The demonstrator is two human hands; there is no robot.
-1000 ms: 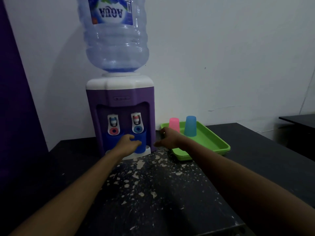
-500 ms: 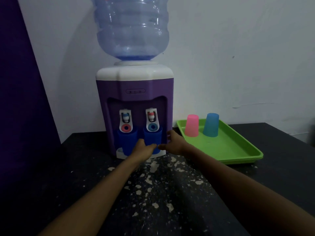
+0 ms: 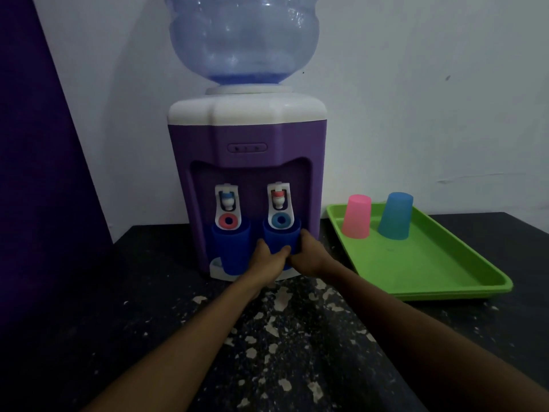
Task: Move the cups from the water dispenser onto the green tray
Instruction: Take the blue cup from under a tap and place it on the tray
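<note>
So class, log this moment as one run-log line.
both hands closing on right blue cup | left blue cup at dispenser | green tray: two cups upside down

The top of the water bottle (image 3: 243, 40) is cut off by the upper edge of the picture. The lower part of the right dark blue cup (image 3: 280, 237) is hidden behind the left hand (image 3: 267, 260) and the right hand (image 3: 309, 254), so how firm the grip is cannot be told. Both forearms run out of the picture at the bottom edge. The three marks on the small panel (image 3: 247, 148) of the dispenser (image 3: 246, 138) are too small to read.
</note>
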